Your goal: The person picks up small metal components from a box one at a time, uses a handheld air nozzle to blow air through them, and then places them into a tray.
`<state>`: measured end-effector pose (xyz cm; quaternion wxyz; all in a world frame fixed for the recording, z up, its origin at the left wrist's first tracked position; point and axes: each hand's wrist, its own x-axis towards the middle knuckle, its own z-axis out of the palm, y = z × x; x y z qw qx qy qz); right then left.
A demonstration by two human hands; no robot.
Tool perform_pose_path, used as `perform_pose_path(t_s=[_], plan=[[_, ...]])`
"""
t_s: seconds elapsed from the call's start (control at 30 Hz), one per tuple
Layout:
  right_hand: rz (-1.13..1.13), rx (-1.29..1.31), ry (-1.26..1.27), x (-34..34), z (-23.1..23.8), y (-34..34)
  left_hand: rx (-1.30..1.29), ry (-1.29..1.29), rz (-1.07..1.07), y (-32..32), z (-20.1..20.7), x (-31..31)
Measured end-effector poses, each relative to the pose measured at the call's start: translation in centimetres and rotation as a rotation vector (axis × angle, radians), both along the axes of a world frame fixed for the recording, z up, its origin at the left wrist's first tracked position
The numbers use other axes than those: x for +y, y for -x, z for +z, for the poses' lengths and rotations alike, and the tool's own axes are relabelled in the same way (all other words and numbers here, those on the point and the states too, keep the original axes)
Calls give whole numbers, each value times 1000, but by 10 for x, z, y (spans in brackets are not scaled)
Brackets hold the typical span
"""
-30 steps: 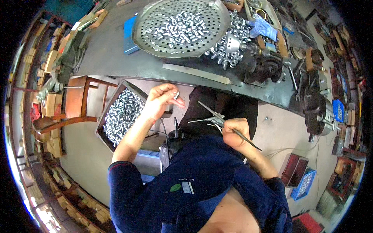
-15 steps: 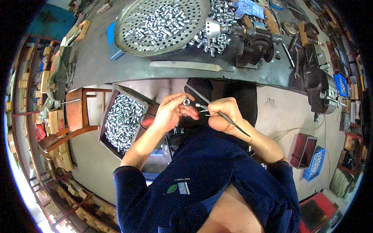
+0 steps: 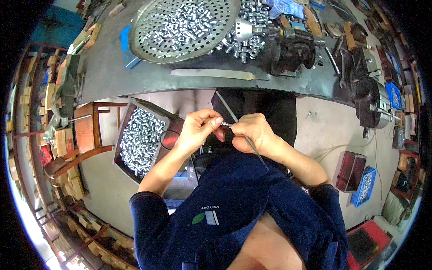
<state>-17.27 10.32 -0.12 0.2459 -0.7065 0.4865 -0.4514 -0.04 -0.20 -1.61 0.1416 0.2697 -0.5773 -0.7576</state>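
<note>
My left hand [image 3: 201, 129] is closed, pinching a small silvery metal fitting [image 3: 225, 124] between thumb and fingers above my lap. Close beside it on the right, my right hand [image 3: 255, 132] is wrapped round a long, thin grey file [image 3: 226, 105], which slants from the bench edge down toward my shirt. A small metal-tipped tool also sits in the right hand, and its tip meets the fitting. Fingers hide most of that tool and the exact contact.
A box [image 3: 173, 120] full of similar fittings stands left of my lap. On the bench are a perforated round tray [image 3: 148, 50] heaped with fittings, a flat file [image 3: 211, 73] and a dark machine with a chuck [image 3: 292, 54]. A blue bin [image 3: 375, 176] sits on the floor at right.
My hands have come together: the right moved left, bringing the small tool's tip to the fitting. The left fingers have turned the fitting toward it, and the file has shifted left.
</note>
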Motion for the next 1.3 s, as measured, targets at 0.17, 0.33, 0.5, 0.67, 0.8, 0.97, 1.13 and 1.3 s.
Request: perform_pose_path(t_s=[0.17, 0.33, 0.5, 0.67, 0.8, 0.97, 1.13, 1.3], plan=[[-20, 150, 30, 2, 2, 4, -3, -105, -64, 5, 8, -6], [-89, -20, -22, 5, -11, 2, 116, -100, 10, 16, 7, 2], [-166, -234, -133, 6, -18, -4, 140, -103, -7, 15, -2, 1], [-140, -397, -272, 4, -18, 4, 170, -79, -25, 22, 8, -3], [-147, -518, -296, 5, -15, 6, 170, -141, -47, 23, 3, -4], [-208, -583, -281, 23, -15, 19, 82, 609, 232, 23, 2, -22], [-16, -389, -42, 26, 26, 20, -97, 1067, 201, 14, 2, -37], [-14, -379, -111, 27, 29, 14, -83, 1086, 170, 15, 4, -36]])
